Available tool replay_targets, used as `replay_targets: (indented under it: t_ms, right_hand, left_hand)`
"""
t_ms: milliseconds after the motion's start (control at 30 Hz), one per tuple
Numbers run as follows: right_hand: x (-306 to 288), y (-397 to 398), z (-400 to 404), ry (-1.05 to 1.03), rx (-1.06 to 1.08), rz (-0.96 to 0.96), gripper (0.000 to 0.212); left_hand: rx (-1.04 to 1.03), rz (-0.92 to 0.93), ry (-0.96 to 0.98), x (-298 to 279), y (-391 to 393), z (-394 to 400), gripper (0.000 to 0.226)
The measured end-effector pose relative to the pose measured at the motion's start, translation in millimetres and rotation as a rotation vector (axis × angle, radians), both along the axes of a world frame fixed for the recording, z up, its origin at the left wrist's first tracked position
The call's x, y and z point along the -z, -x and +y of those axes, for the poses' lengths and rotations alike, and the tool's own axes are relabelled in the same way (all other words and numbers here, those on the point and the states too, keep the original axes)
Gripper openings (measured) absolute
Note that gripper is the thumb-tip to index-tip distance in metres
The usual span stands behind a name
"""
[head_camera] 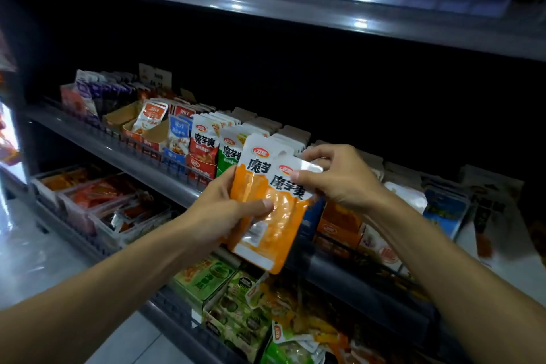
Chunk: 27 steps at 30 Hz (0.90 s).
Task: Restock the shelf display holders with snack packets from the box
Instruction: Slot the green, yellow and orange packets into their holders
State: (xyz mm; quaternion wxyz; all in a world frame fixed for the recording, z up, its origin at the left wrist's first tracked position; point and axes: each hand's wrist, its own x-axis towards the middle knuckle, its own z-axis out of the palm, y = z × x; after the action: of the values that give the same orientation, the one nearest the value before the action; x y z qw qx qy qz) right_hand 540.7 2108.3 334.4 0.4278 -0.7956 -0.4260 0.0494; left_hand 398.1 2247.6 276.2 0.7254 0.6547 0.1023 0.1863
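The left hand (pixel 229 210) grips a small stack of orange-and-white foil snack packets (pixel 267 210) with its thumb pressed flat across the front of the orange part and its fingers curled behind the left edge. The right hand (pixel 336 177) pinches the white top edge of the front packet at about 2 o'clock from the stack's middle, thumb on the face and fingers bent over the top. At least two packets overlap, the rear one standing higher and to the left; their lower edge hangs clear in front of the dark grey metal middle shelf (pixel 165 174). At 10 o'clock from the stack, just beside it, stand cardboard display holders (pixel 204 168) with a green-and-white packet row (pixel 230 154) and a red-and-white packet row (pixel 204 142), all upright and tightly packed behind the shelf's low wire front rail. Above the rows the space up to the dark upper shelf (pixel 295 12) is open and black. At 3 o'clock, blue and orange cartons (pixel 339 221) crowd the shelf edge below the right wrist. At 6 o'clock, the lower shelf holds loose green and orange packets (pixel 283 319); at 8 o'clock sit clear trays of red snacks (pixel 100 198).
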Motion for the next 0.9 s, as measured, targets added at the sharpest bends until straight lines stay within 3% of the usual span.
replay_targets:
  t_ms: [167, 333, 433, 633, 733, 900]
  right_hand:
    - [-3.3, -12.1, -10.4, -0.074, -0.056, -0.020, 0.011]
    - [4.7, -11.1, -5.2, -0.078, -0.128, 0.025, 0.009]
    - [-2.0, -13.9, -9.1, -0.091, -0.147, 0.033, 0.010]
    - [18.4, 3.4, 9.4, 0.037, -0.143, -0.121, 0.014]
    - [27.0, 9.8, 18.8, -0.010, -0.148, -0.051, 0.014]
    - [25.6, 11.8, 19.7, -0.106, -0.093, -0.043, 0.020]
  left_hand:
    - [0.003, -0.013, -0.006, 6.7, 7.7, 13.5, 0.047]
    - [0.010, 0.026, -0.024, 13.7, 4.8, 4.9, 0.036]
    - [-0.086, 0.018, -0.002, 16.7, 3.6, 5.4, 0.037]
    - [-0.149, -0.020, 0.061, 17.0, 4.0, 0.9, 0.030]
    - [-0.133, -0.023, 0.081, 15.8, 5.5, 0.7, 0.028]
    - [-0.096, -0.019, 0.031, 15.4, 15.4, 4.6, 0.048]
